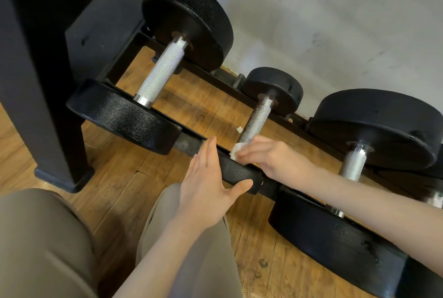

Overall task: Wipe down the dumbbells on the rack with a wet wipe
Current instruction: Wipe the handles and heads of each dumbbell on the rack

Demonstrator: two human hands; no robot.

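Three black dumbbells with knurled steel handles lie across a low black rack (191, 136). The small middle dumbbell (256, 118) has its near head (237, 173) under my hands. My left hand (206, 182) lies flat against that head's front, fingers straight, thumb hooked along its lower edge. My right hand (271, 156) presses a crumpled white wet wipe (236, 150) onto the top of the same head, next to the handle. A large dumbbell (160, 75) lies to the left, another large one (354, 161) to the right.
A black post with a foot (48, 82) stands at the left on the wooden floor (115, 192). A grey wall (335, 22) runs close behind the rack. My knees in tan trousers (43, 238) fill the lower left. A small white scrap (239, 129) lies under the rack.
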